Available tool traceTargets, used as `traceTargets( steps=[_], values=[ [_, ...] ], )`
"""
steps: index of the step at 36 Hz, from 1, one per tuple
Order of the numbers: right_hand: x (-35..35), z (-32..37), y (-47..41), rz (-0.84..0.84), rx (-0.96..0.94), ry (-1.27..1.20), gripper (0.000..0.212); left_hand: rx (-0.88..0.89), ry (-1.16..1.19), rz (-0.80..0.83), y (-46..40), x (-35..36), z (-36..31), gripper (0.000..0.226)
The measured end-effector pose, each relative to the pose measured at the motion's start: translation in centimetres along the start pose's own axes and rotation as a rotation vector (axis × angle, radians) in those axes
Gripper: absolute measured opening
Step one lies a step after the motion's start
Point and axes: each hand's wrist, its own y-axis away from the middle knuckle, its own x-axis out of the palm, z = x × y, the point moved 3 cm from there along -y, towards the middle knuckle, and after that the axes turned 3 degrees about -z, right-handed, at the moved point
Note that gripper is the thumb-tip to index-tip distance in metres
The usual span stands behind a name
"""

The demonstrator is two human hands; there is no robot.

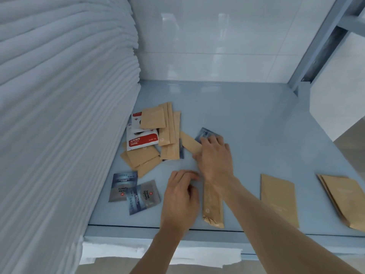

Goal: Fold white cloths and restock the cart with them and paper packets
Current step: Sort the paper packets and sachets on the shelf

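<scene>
Bright, even, cool light; glare on glossy wall tiles; wide-angle bowing at frame edges; slight blur throughout.

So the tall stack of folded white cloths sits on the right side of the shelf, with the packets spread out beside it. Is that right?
Not quite. In the head view the stack of cloths stands on the left side of the shelf, not the right. The packets do lie spread beside it, with both hands among them.
</scene>
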Motion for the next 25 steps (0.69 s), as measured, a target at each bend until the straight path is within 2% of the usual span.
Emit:
traceTargets(
  steps=[3,6,9,11,13,16,18,25],
  values=[
    [-0.6,0.0,0.9,-0.069,-0.083,0.054,0.025,0.003,0.0,-0.014,0.0,0.0,0.1,0.029],
    [-1.5,-0.6,1.4,-0.123,-0.113,0.077,0.032,-0.006,-0.015,-0.033,0.1,0.0,0.2,0.027],
    [-3.1,-1.8,1.6,-0.241,-0.04,-0.019,0.031,-0.014,-0.013,-0.037,0.1,-0.1,0.2,0.028],
    [-4.0,-2.8,1.8,-0.291,0.057,-0.165,0.029,-0.015,-0.005,-0.034,0.1,-0.1,0.2,0.028],
    [-4.3,-4.0,2.3,-0.249,0.211,-0.394,0.033,-0.025,0.003,-0.03,0.1,-0.1,0.2,0.027],
    [-3.8,-5.5,3.9,-0.076,0.508,-0.89,0.028,-0.04,0.021,-0.03,0.1,-0.1,0.2,0.028],
    [-3.2,-6.0,5.5,0.027,0.629,-1.153,0.026,-0.053,0.036,-0.026,0.1,-0.1,0.1,0.031],
    [-2.8,-6.5,9.3,0.019,0.701,-1.294,0.017,-0.12,0.097,0.009,0.3,-0.2,0.1,0.046]
  ],
)
